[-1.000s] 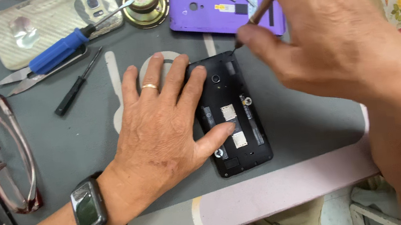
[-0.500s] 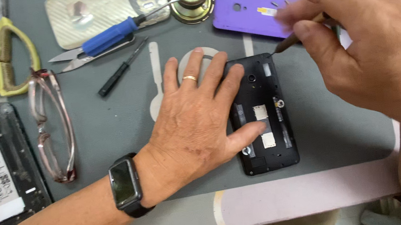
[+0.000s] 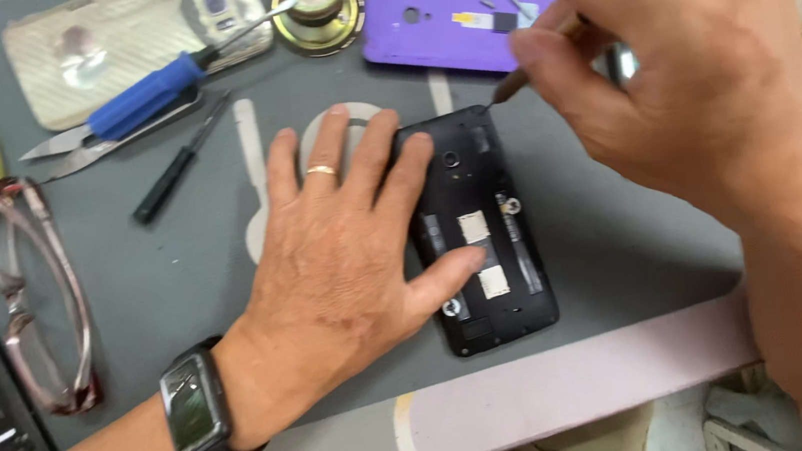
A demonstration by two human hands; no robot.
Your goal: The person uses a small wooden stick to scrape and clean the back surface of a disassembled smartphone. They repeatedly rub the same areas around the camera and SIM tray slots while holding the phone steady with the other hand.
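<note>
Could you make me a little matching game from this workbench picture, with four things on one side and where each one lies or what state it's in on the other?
Things:
1. opened black phone
2. purple back cover
3. blue-handled screwdriver
4. eyeglasses

Places or states:
A. lying folded near the mat's left edge
B. pinned flat under the left hand
C. resting across a beige phone cover, top left
D. lying at the top of the mat, behind the right hand

Pairs: 1-B, 2-D, 3-C, 4-A

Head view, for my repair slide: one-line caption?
Left hand steadies an opened black phone; right hand holds a thin screwdriver.
</note>
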